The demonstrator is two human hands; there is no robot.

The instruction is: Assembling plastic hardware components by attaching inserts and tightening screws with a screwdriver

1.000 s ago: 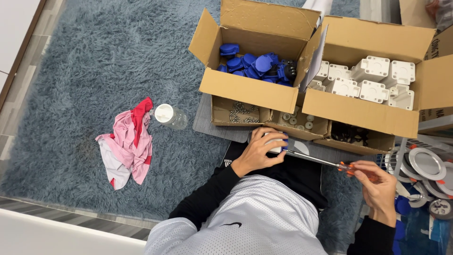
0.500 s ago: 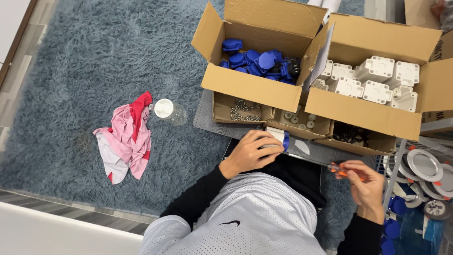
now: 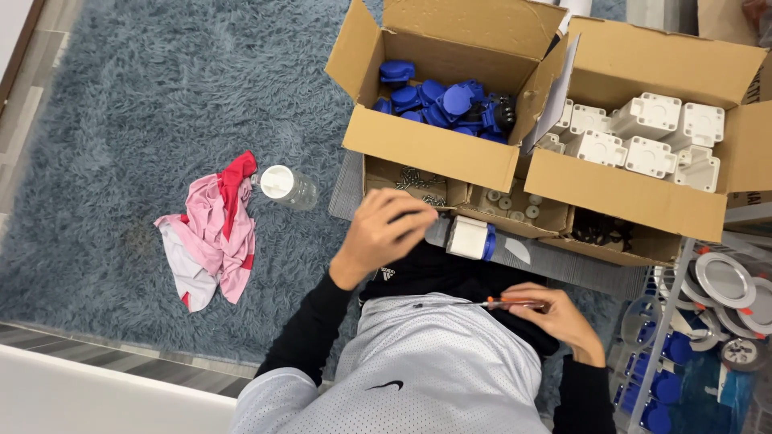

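My right hand (image 3: pixel 555 317) grips a screwdriver (image 3: pixel 474 304) with an orange handle, its thin shaft lying across my lap and pointing left. My left hand (image 3: pixel 386 233) hovers with curled fingers just below a small tray of screws (image 3: pixel 414 183); I see nothing in it. A white and blue assembled part (image 3: pixel 471 238) lies on the grey board (image 3: pixel 555 259) to the right of my left hand. Behind stand a cardboard box of blue parts (image 3: pixel 438 100) and a cardboard box of white plastic blocks (image 3: pixel 643 145).
A pink, red and white cloth (image 3: pixel 211 233) and a clear bottle with a white cap (image 3: pixel 285 186) lie on the blue-grey shag rug at left. Small trays of washers (image 3: pixel 511 205) and black rings (image 3: pixel 599 231) sit under the boxes. A wire rack with metal discs (image 3: pixel 724 281) stands at right.
My left hand has let go of the white and blue part and moved left and up toward the screw tray. My right hand drew the screwdriver down and left onto my lap.
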